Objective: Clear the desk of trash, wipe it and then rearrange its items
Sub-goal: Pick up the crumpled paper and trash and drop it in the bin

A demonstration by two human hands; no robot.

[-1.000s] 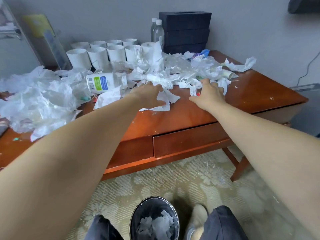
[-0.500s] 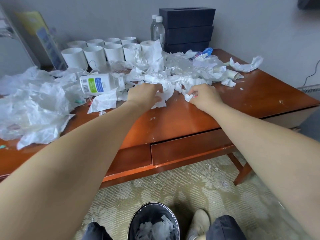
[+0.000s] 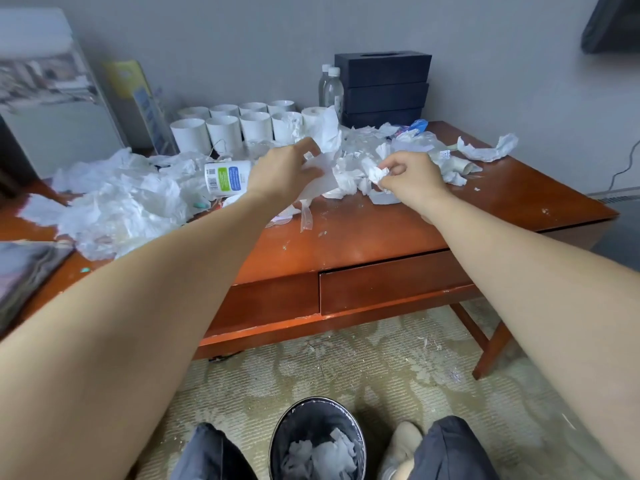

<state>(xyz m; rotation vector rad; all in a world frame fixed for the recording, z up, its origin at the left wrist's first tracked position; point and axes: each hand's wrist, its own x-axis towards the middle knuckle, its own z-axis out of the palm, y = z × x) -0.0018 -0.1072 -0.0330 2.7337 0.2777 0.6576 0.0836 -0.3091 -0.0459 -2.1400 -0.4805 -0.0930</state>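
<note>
Trash first: a crumpled tissue wad (image 3: pixel 375 174) is pinched in the right hand (image 3: pixel 412 180), thumb + fingertips curled round it, just above the bench (image 3: pixel 381 237) at mid-pile. The left hand (image 3: pixel 284 168) holds a flat paper sheet (image 3: pixel 320 180) by its upper edge, and the rest hangs toward the wood. Both grips are narrow & full. Prob. held this high so each load lifts clear w/o dragging the pile. The bin (image 3: pixel 287 431) stands on the floor between the feet, part full, so it's a short drop.

Around: a heap of loose tissue (image 3: pixel 121 202) covers the bench's left side, w/ more scraps behind the hands. A torn strip (image 3: pixel 485 152) lies apart at far right. A white labelled bottle (image 3: pixel 227 176) lies on its side just beside the left wrist, among tissue. It's a keeper, I'd judge, and could get swept along. At the back are mugs (image 3: pixel 225 133) in two rows, a toilet roll (image 3: pixel 313 117), water bottles (image 3: pixel 333 88) and stacked black boxes (image 3: pixel 384 84). A clear plastic strip (image 3: pixel 306 220) + crumbs lie on bare wood nearer the front. No wiping till the pile's gone.
</note>
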